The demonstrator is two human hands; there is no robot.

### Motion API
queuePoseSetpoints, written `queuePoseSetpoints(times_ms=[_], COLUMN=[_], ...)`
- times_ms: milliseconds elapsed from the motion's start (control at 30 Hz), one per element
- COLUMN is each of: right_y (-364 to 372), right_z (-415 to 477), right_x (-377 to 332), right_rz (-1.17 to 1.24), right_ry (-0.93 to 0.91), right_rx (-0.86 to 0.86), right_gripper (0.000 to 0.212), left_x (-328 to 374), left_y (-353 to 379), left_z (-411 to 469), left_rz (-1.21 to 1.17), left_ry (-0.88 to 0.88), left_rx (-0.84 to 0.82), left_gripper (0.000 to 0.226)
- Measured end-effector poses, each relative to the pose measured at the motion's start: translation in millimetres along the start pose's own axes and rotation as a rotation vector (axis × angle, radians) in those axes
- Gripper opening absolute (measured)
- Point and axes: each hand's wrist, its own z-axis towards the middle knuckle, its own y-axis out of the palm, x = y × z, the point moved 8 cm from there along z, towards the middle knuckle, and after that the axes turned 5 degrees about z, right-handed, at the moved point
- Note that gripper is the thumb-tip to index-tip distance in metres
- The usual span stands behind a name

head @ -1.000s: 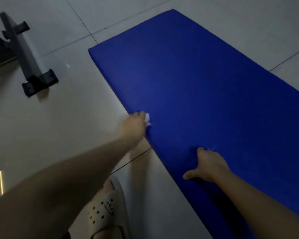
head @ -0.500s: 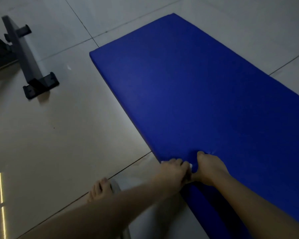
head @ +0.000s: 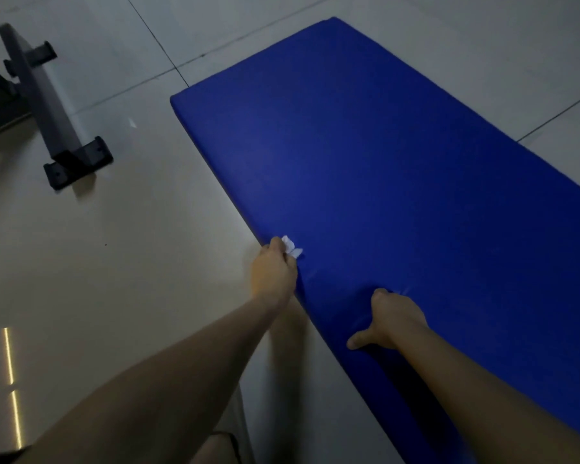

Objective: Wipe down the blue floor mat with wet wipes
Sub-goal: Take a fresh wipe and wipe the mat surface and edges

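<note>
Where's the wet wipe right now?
Head view: the wet wipe is bunched in the left hand, on the left edge of the blue mat. It lies just up and left of the right hand, which presses on the mat.

Grey equip. frame (head: 37,92), tile flr (head: 98,262).

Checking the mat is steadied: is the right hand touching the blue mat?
Touching. Head view: the right hand digs into the blue mat, creasing its surface.
</note>
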Motion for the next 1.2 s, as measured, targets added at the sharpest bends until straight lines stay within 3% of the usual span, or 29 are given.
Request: queuePoseSetpoints(times_ms=[167, 333, 467, 600, 733, 833, 900, 1033, 1200], right_y=[4.2, 27.8, 65.6, 75.7, 101.7, 106.7, 106.1, 71.8, 48.4], right_z=[-7.5, -37.5, -88.4, -118.7, -133.8, -131.0, -132.9, -143.2, -141.7], right_x=[5.9, 12.6, 60.2, 126.4, 140.4, 133.1, 129.2, 122.5, 93.6], right_rz=[0.045, 0.123, -0.053, -0.067, -0.019, -0.044, -0.025, 0.104, 0.177], right_ry=[-0.004, -0.028, 0.180, 0.434, 0.467, 0.433, 0.390, 0.252, 0.141], right_rx=[0.077, 0.190, 0.120, 0.051, -0.050, -0.080, -0.132, -0.121, -0.028], right_gripper=[0.133, 0.106, 0.122, 0.135, 0.152, 0.154, 0.142, 0.086, 0.072], left_x=[15.9, 9.0, -7.6, -6.1, -1.3, 15.4, 23.5, 52.6, 61.1], left_y=[30.1, 58.1, 76.7, 72.7, 82.6, 68.7, 58.8, 39.7, 8.7], left_z=[-67.3, -121.5, -175.0, -177.2, -187.0, -185.6, -183.0, -175.7, -149.8], left_rz=[-0.119, -0.388, -0.537, -0.620, -0.817, -0.881, -0.811, -0.795, -0.866], left_ry=[-0.007, -0.161, -0.469, -0.695, -0.872, -0.830, -0.781, -0.653, -0.610], left_rx=[-0.173, -0.270, -0.259, -0.187, -0.389, -0.556, -0.621, -0.598, -0.495], left_gripper=[0.021, 0.014, 0.018, 0.029, 0.032, 0.038, 0.028, 0.022, 0.031])
